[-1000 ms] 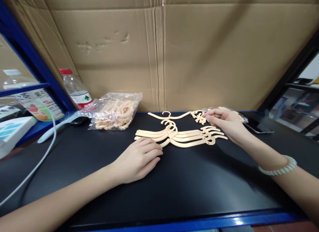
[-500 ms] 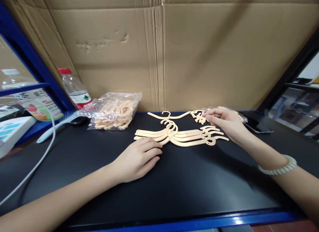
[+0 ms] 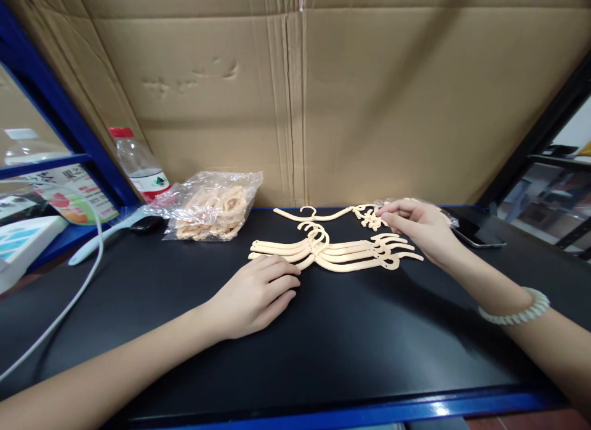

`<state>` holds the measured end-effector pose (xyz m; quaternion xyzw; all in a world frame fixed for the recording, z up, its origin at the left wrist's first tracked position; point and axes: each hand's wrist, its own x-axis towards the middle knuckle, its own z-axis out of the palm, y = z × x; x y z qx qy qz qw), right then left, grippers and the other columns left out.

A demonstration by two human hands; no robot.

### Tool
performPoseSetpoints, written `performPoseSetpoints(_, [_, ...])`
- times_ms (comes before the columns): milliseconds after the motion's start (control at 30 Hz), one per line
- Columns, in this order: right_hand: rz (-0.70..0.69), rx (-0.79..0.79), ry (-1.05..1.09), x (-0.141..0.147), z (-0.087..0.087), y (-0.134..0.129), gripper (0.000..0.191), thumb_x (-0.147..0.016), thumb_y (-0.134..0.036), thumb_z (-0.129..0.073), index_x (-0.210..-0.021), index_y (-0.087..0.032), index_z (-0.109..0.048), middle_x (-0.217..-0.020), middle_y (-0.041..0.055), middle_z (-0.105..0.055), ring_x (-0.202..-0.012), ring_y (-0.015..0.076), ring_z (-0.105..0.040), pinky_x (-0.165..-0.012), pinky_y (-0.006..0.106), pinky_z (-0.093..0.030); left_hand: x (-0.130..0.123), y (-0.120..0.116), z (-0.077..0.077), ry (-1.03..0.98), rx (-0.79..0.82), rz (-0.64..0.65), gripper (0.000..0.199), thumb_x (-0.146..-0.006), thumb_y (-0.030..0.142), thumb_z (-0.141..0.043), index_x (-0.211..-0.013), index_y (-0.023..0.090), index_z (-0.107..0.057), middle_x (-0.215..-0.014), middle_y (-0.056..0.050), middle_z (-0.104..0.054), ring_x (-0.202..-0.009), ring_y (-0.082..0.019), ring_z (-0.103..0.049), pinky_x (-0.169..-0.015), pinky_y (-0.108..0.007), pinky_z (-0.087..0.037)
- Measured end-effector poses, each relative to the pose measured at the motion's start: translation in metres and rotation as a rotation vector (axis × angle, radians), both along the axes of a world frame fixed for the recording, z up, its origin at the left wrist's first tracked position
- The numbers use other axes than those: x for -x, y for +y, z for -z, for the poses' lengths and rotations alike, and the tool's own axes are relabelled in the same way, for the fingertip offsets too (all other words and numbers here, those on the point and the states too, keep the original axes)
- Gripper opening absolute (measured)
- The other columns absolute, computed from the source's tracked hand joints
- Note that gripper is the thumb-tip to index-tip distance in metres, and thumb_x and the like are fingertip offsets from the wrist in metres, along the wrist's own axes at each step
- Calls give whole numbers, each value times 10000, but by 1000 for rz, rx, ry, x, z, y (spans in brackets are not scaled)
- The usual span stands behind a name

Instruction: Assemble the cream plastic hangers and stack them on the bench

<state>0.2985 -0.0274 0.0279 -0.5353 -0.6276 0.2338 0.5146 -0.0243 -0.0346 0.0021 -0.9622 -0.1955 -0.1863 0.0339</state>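
Observation:
Several cream plastic hangers (image 3: 348,267) lie overlapped on the black table, their curved hooks bunched at the middle and wavy arms at the right ends. My left hand (image 3: 258,294) rests palm down with its fingers stretched over the left part of the nearest hanger. Behind the group lies another single hanger (image 3: 332,217). Small cream hook-like pieces (image 3: 369,219) form a pile beside its right end. At that pile, my right hand (image 3: 418,227) is curled with thumb and fingertips close together; whatever is between them is too small or hidden to make out.
A clear bag (image 3: 212,205) of cream pieces sits at the back left, near a red-capped bottle (image 3: 138,162). Another plastic bag (image 3: 447,217) is partly behind my right hand, beside a phone (image 3: 480,234). A white cable (image 3: 87,288) crosses the left side. Cardboard (image 3: 415,97) stands behind.

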Motion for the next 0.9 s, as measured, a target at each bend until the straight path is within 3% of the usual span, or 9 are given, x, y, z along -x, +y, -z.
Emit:
performPoseSetpoints(133, [-2,-3,33,0,1,0,330,-697,-498,-704,-769,-183,-636,-870,69,-665,-653,137,-527,-582,278,-417,0,1,-1,-40,12,-9,192,-924,174,-464,-1029,185,-624,-1099,-81,-649,-1009,-216,-584,-887,-369,-461])
performPoseSetpoints(267, [-7,-3,47,-1,1,1,358,-683,-521,-714,-777,-186,-630,-871,72,-669,-681,149,-552,-588,280,-425,3,6,-5,-211,63,-74,181,-918,162,-466,-1014,176,-619,-1038,-80,-651,-982,-192,-598,-866,-324,-478])
performPoseSetpoints(533, [1,-4,78,-2,2,2,339,-673,-492,-732,-775,-183,-637,-883,78,-681,-735,162,-578,-607,274,-442,16,22,-14,-367,120,-409,160,-905,299,-465,-954,187,-568,-898,-31,-652,-801,-169,-599,-726,-294,-477])
performPoseSetpoints(767, [11,-16,118,-3,3,4,304,-639,-439,-754,-761,-175,-666,-762,46,-665,-624,124,-535,-547,249,-408,14,24,-12,-478,239,-437,175,-878,309,-489,-754,208,-418,-882,-27,-661,-789,-164,-609,-685,-272,-452])
performPoseSetpoints(900, [7,-17,134,-3,2,3,273,-641,-404,-744,-770,-173,-673,-713,32,-646,-604,120,-516,-532,246,-389,15,26,-11,-470,279,-446,211,-886,333,-481,-737,213,-393,-905,-28,-670,-797,-169,-604,-692,-280,-440])
